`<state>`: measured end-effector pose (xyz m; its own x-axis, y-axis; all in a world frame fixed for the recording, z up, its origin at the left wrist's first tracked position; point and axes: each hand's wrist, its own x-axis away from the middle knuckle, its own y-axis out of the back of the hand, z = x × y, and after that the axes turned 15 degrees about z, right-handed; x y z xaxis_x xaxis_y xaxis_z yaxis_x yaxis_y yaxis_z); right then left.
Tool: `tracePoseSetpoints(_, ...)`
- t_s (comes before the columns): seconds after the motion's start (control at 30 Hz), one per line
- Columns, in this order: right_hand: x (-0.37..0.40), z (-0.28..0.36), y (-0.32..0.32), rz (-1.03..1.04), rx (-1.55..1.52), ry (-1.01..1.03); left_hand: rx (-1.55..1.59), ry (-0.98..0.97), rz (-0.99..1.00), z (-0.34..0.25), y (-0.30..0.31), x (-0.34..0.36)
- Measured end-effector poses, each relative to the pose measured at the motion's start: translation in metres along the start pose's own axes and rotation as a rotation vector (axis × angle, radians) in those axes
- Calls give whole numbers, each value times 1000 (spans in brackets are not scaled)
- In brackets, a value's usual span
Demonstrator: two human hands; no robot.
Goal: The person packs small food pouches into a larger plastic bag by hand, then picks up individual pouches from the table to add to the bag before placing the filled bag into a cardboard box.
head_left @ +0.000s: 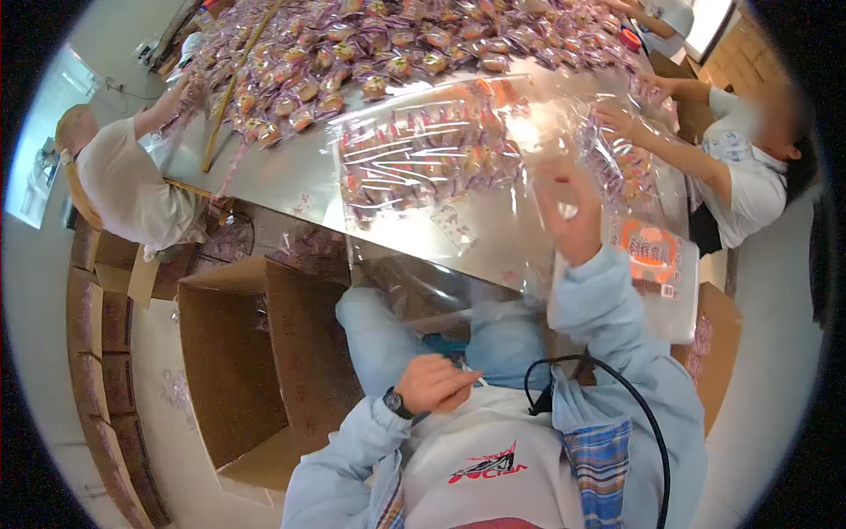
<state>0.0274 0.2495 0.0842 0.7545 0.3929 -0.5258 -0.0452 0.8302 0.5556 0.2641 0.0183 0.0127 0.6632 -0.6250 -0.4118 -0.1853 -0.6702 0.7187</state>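
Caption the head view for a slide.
Blurred right hand beside a clear bag of wrapped snacks on a metal table, left hand held low.

Wearer's two hands [438, 384], one watch [397, 403], one stick [233, 84] — packets [374, 86] too many to count.

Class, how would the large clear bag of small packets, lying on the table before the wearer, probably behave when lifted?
The clear bag would probably flop, since its see-through plastic looks thin and creased. The small packets inside might shift, being separate pieces. Its glossy, reflective surface suggests it could slip.
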Motion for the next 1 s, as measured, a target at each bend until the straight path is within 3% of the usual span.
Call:
tracePoseSetpoints(0.1,-47,-48,-6,46,-6,-142,-41,218,-427,12,-1,49)
tracePoseSetpoints(0.17,-81,-83,-17,60,-34,-174,272,636,-897,18,-16,77)
tracePoseSetpoints(0.27,-150,-134,-40,94,-33,-195,10,1010,-753,64,-16,112)
tracePoseSetpoints(0.37,-209,-165,-68,117,11,-207,-579,1174,-384,94,-14,115)
tracePoseSetpoints(0.43,-237,-179,-86,111,144,-112,-505,1115,-434,115,-19,120)
tracePoseSetpoints(0.5,-270,-198,-101,128,222,-148,-432,1059,-481,135,-20,125)
tracePoseSetpoints(0.6,-303,-212,-137,95,279,-143,-364,1012,-280,144,-7,105)
tracePoseSetpoints(0.7,-331,-193,-165,153,361,-246,-256,1162,-215,159,-4,91)
tracePoseSetpoints(0.73,-338,-183,-177,98,425,-193,-178,1144,-338,169,-8,91)
tracePoseSetpoints(0.8,-351,-175,-212,6,509,-156,-130,1156,-364,178,-8,94)
tracePoseSetpoints(0.9,-366,-149,-244,122,428,-187,-118,1238,-351,179,2,89)
tracePoseSetpoints(0.93,-370,-146,-252,300,423,-258,-105,1260,-333,179,3,87)
tracePoseSetpoints(1.0,-361,-158,-287,236,552,-117,-155,1270,-245,186,4,87)
